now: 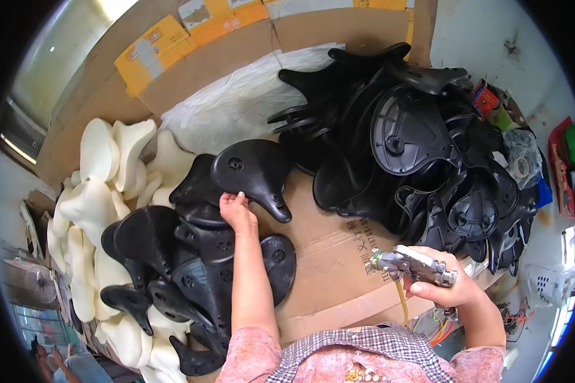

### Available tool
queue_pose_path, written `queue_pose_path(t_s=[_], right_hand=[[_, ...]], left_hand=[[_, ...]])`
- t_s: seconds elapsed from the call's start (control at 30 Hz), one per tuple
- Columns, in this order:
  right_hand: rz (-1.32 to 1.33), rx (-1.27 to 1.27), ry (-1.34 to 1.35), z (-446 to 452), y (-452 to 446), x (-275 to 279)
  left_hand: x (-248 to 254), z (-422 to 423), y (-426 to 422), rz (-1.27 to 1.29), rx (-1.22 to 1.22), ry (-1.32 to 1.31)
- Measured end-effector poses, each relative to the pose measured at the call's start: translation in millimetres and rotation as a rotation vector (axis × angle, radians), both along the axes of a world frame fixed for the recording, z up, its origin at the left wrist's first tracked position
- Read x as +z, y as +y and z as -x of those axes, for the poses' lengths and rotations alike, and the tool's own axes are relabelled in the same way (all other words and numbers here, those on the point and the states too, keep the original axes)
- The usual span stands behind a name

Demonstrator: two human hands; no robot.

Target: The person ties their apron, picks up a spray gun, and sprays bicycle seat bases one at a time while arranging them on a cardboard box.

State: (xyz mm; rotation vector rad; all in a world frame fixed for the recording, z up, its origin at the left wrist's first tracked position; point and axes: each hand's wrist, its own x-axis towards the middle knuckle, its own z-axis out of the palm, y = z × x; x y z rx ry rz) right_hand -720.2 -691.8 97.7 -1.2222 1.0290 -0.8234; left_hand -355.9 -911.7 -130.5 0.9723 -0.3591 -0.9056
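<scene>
Left hand (237,214) had the black seat (257,167) pinched at its edge, right beside the smaller seat pile (150,239); right hand (453,281) was curled round a metal gun (418,265) (well apart). Light edge grip seemed smart, leaving the top clear.

Left hand's (238,212) fingertips, partly lost under the black saddle (254,167)! Metal tool (415,263) hiding some right hand (452,286) fingers, bottom edge slicing off the apron (383,340)!

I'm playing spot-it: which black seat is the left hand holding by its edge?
The seat above the left hand in the picture, nose pointing down-right; no other is held.
</scene>
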Motion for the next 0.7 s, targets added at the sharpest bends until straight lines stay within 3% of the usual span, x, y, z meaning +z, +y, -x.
queue_pose_path(t_s=[0.17, 0.3, 0.5, 0.57, 0.63, 0.7], right_hand=[[0.187, -0.139, -0.041, -6.7, 9.2, 18.0], [0.185, -0.261, -0.138, -0.7, 26.0, 28.7], [0.094, 0.020, 0.100, 22.3, 34.6, 10.7], [0.115, -0.020, 0.106, 28.4, 30.3, 11.7], [0.138, -0.066, 0.105, 33.2, 23.7, 10.5], [0.135, -0.144, 0.082, 33.2, 12.2, 5.3]], left_hand=[[-7.4, 0.8, 38.4, 0.017, 0.022, -0.019], [-13.5, -3.0, 50.9, -0.002, 0.014, -0.017], [-7.0, -19.0, 62.0, 0.031, -0.019, -0.137], [12.0, -35.8, 71.1, -0.225, -0.143, -0.293], [1.3, -65.7, 62.3, -0.233, 0.292, -0.914], [54.5, -55.6, 50.1, -0.224, 0.707, -1.226]])
